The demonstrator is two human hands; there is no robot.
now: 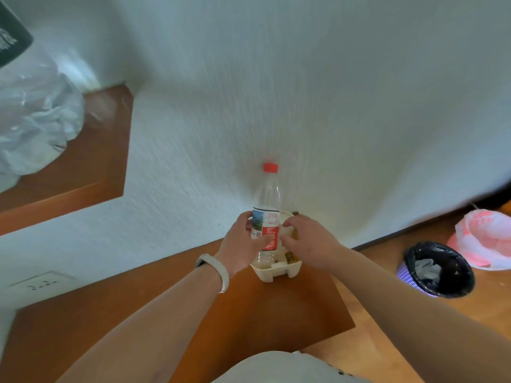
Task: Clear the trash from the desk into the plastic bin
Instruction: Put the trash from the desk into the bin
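Observation:
A clear plastic bottle (266, 200) with a red cap and a red-and-white label stands upright at the far edge of the brown desk (193, 313), against the white wall. My left hand (243, 243) grips it around the label. Behind the bottle sits a cream takeaway food container (272, 272) with leftovers inside. My right hand (307, 240) reaches over that container with fingers curled at its rim; whether it grips the rim is hidden. A purple plastic bin (437, 268) lined with a black bag stands on the floor to the right, with crumpled paper inside.
A pink-and-white plastic bag (486, 239) lies on the floor beyond the bin. A crumpled clear plastic bag (36, 120) fills the wooden shelf (96, 161) at upper left. A wall socket (41, 283) sits left of the desk.

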